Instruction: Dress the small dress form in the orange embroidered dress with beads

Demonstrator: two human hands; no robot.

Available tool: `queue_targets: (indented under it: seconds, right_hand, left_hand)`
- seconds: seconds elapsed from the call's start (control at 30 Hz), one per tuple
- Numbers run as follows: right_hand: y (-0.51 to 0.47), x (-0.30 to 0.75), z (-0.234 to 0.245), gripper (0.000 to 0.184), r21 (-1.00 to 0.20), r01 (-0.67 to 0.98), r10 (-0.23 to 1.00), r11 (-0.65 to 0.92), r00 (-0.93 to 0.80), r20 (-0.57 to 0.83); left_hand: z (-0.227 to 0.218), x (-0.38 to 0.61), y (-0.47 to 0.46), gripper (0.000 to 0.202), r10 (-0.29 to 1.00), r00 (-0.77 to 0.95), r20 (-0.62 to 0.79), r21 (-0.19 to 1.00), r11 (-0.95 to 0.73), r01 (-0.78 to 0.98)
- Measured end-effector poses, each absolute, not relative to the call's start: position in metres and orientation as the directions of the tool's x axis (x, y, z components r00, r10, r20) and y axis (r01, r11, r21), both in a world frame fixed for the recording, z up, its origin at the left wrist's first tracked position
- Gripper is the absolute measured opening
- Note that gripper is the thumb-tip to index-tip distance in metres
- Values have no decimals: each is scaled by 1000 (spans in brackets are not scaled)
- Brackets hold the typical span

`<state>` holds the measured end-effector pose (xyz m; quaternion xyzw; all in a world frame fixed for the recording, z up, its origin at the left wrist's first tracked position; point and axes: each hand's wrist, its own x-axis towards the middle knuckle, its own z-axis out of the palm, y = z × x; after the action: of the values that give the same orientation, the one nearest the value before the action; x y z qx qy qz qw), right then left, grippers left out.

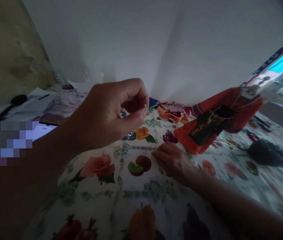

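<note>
My left hand is raised above the table, thumb and forefinger pinched together on something tiny and shiny that I cannot make out. My right hand rests low on the flowered tablecloth, fingers curled and pressed down beside a printed fruit. Just beyond the right hand lies an orange-red cloth with dark beaded trim, one end lifted off the table.
Small orange and pink fabric pieces lie at the back by the white wall. Papers and a dark object sit at the far left. A dark fuzzy item lies at the right, with a printed board leaning behind it.
</note>
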<state>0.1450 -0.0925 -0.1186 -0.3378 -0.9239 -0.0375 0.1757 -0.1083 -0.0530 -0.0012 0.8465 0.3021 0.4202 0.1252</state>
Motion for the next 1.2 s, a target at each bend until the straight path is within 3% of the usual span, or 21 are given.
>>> queue_targets:
  seconds: [0.27, 0.47, 0.6, 0.9, 1.2]
  right_hand:
    - [-64, 145, -103, 25, -140, 749, 753, 648, -602, 268]
    - [1, 134, -99, 45, 17, 905, 902, 426, -426, 65]
    - [24, 123, -106, 39, 35, 923, 924, 383, -383, 3]
    - [49, 114, -112, 29, 19, 929, 927, 369, -370, 58]
    - [70, 125, -56, 24, -18, 939, 916, 344, -332, 228]
  left_hand:
    - [-2, -110, -52, 6, 613, 471, 634, 459, -789, 409]
    - [-1, -110, -53, 8, 640, 466, 611, 489, -768, 414]
    - [-1, -112, -53, 9, 647, 466, 603, 489, -762, 424]
    - [-1, -113, -52, 8, 658, 435, 614, 491, -751, 442]
    - [1, -112, -53, 9, 631, 446, 635, 461, -773, 437]
